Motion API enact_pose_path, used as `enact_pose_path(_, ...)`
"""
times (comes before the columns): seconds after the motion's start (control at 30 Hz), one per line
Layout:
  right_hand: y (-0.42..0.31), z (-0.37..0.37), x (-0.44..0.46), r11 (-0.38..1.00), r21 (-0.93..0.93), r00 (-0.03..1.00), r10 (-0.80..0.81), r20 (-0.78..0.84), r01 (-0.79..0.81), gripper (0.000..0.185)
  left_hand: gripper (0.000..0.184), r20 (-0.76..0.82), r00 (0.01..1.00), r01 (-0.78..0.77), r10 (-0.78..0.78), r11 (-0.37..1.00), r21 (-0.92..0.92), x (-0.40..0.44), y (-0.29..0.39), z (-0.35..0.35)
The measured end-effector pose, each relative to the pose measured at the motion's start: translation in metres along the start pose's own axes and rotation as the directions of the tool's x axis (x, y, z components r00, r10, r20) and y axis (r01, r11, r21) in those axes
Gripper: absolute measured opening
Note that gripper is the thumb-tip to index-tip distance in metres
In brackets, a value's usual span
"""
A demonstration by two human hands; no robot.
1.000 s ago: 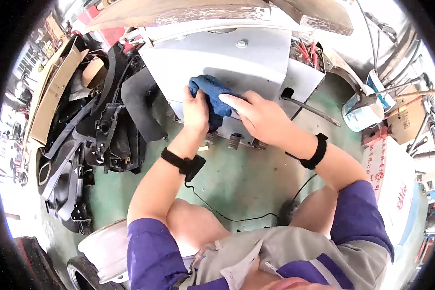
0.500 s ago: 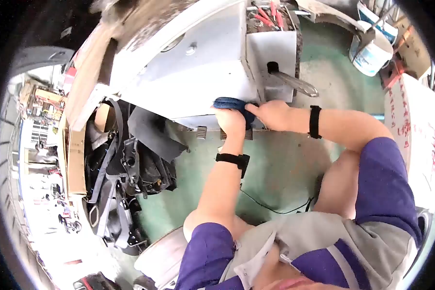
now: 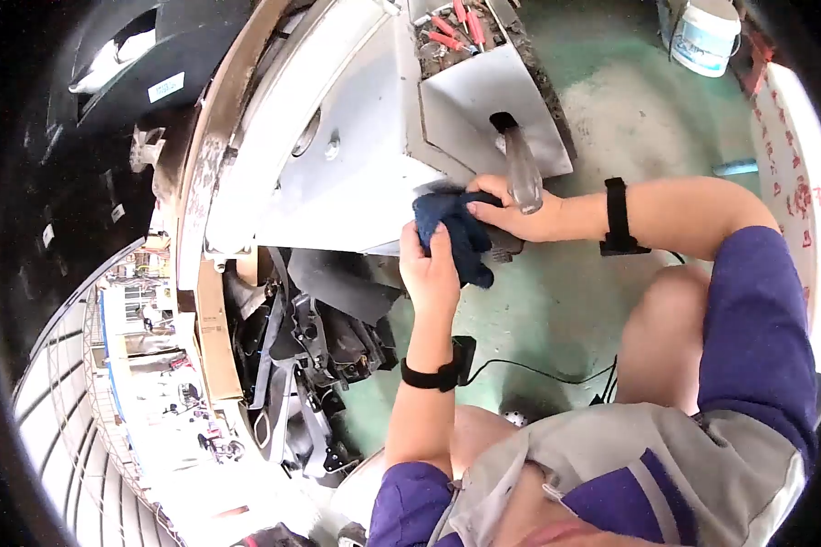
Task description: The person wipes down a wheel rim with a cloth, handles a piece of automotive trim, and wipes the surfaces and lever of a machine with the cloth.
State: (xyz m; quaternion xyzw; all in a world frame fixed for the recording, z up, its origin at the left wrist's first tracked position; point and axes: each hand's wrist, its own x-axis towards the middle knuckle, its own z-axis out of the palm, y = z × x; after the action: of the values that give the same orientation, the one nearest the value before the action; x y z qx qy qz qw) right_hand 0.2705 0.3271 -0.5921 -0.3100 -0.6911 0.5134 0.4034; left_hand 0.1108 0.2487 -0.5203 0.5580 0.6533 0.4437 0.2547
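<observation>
A dark blue cloth (image 3: 458, 239) is bunched between both hands, in front of the lower edge of a white metal cabinet (image 3: 365, 173). My left hand (image 3: 431, 269) grips the cloth's left side, thumb on top. On its right side, my right hand (image 3: 518, 211) pinches the cloth between thumb and fingers. A clear, rounded handle-like piece (image 3: 522, 173) sticks out of a dark slot in the cabinet's side panel and partly covers my right hand. Black bands circle both wrists.
Red-handled tools (image 3: 461, 27) lie in a tray on top of the cabinet. Black plastic parts (image 3: 315, 346) are piled at the left beside a cardboard box (image 3: 217, 337). A white bucket (image 3: 705, 38) stands at the back right, and a white box with red writing (image 3: 798, 173) is at the right.
The cloth was folded flatter against the cabinet's lower edge; now it hangs looser, with a part drooping down. The view has turned, so the cabinet appears tilted and the bucket higher.
</observation>
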Motion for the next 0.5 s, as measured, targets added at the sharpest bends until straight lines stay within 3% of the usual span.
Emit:
enact_pose_path(0.07,0.01,-0.006,-0.002,0.993,-0.118,1.0,0.008,-0.012,-0.009,0.038,0.024,0.088,0.993,-0.086,0.08,0.995,0.06,-0.006,-0.006,-0.007)
enact_pose_path(0.1,0.006,0.0,-0.002,0.989,-0.131,0.992,0.06,-0.107,-0.074,0.037,0.025,0.114,0.993,-0.042,0.039,0.999,0.03,-0.005,-0.012,-0.012)
enact_pose_path(0.17,0.002,0.006,-0.001,0.926,0.207,0.946,0.323,0.004,-0.317,0.036,0.029,0.139,0.989,0.072,-0.059,0.994,-0.087,-0.007,-0.014,-0.026)
enact_pose_path(0.2,-0.004,0.008,0.001,0.828,0.352,0.897,0.432,0.093,-0.436,0.035,0.031,0.147,0.979,0.179,-0.142,0.945,-0.276,-0.005,-0.02,-0.032)
enact_pose_path(0.23,-0.003,0.015,0.006,0.8,0.432,0.903,0.419,0.097,-0.418,0.034,0.031,0.169,0.978,0.174,-0.123,0.928,-0.331,-0.007,-0.023,-0.039)
enact_pose_path(0.33,-0.024,0.005,0.003,0.839,0.27,0.881,0.461,0.108,-0.473,0.036,0.036,0.245,0.955,0.256,-0.167,0.881,-0.398,-0.005,-0.021,-0.048)
enact_pose_path(0.37,0.01,0.014,0.008,0.803,0.366,0.883,0.427,0.197,-0.47,0.04,0.036,0.281,0.934,0.33,-0.221,0.835,-0.44,-0.004,-0.017,-0.045)
enact_pose_path(0.4,0.001,0.01,0.002,0.595,0.473,0.76,0.519,0.392,-0.65,0.047,0.037,0.32,0.907,0.403,-0.272,0.78,-0.478,-0.002,-0.01,-0.04)
enact_pose_path(0.47,0.025,0.018,0.004,0.299,0.562,0.622,0.542,0.565,-0.771,0.055,0.038,0.4,0.883,0.451,-0.246,0.682,-0.576,0.006,-0.013,-0.033)
enact_pose_path(0.5,0.024,0.016,0.004,0.23,0.568,0.6,0.478,0.641,-0.79,0.057,0.037,0.389,0.895,0.418,-0.219,0.716,-0.56,0.013,-0.026,-0.035)
